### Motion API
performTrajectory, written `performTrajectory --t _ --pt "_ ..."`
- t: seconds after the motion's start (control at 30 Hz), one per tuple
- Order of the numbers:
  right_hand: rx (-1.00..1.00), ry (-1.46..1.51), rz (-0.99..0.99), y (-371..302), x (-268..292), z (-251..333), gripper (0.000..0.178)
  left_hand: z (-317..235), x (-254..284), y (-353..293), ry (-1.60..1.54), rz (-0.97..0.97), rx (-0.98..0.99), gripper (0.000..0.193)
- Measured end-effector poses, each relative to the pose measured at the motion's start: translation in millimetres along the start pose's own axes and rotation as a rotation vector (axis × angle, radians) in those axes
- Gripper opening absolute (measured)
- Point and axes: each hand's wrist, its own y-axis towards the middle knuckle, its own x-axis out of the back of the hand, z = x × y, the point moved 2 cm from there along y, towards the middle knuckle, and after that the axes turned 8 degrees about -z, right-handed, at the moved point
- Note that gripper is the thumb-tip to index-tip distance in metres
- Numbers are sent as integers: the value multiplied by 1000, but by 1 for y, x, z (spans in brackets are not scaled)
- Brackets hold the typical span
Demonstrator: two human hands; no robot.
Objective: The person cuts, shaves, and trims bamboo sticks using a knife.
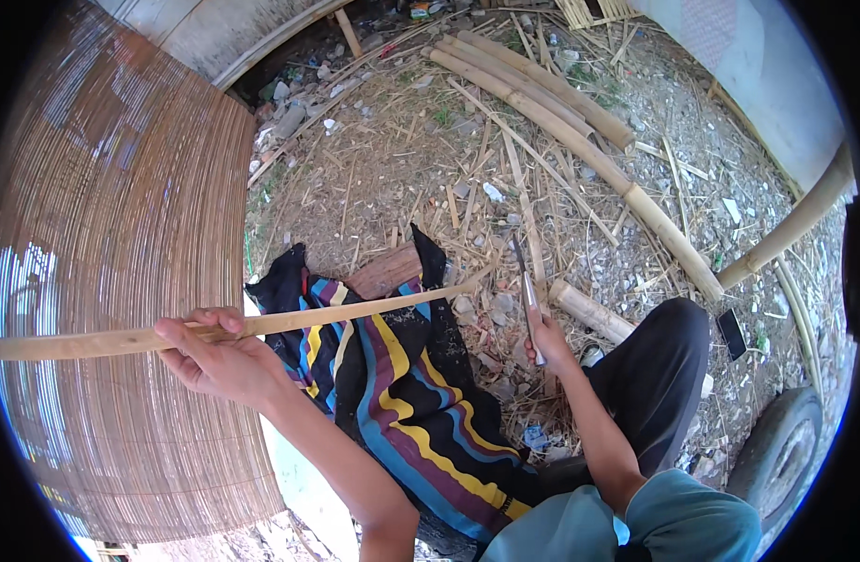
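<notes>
Bamboo strip: The long, thin strip [355, 311] is up in the air. It goes from the far left side, over the striped cloth [402, 398], to a thin end near the knife.
Left hand: This hand [226, 361] has its thumb and fingers pinched around the strip, with a lot of strip poking out on both sides.
Knife: The knife [530, 309] has its blade pointing away from the person. The blade looks close to the strip's end, but I can't tell if they touch.
Right hand: This hand [550, 342] has its fingers wrapped around the knife's handle.
Wood block: A brown block [385, 272] sits by the top of the cloth, behind the strip.
Ground: Three long bamboo poles [580, 150] lie among thin bits of bamboo, and a short fat bamboo piece [591, 312] is just past the knife hand.
Step now: It looks like the strip is being held and lined up, between one cut and another. No cut shows right now.
Next move: I think cutting calls for the strip to be held steady over the cloth, the blade laid flat along it, and the left fingers kept out of the blade's way.
</notes>
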Motion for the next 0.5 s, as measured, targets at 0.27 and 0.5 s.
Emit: performTrajectory --t 0.27,0.5 --pt "-160 168 -37 -33 33 -48 39 -34 -8 -18 -24 161 169 22" --pt "-131 277 -104 -29 40 -41 47 -22 -12 -36 -98 300 414 19"
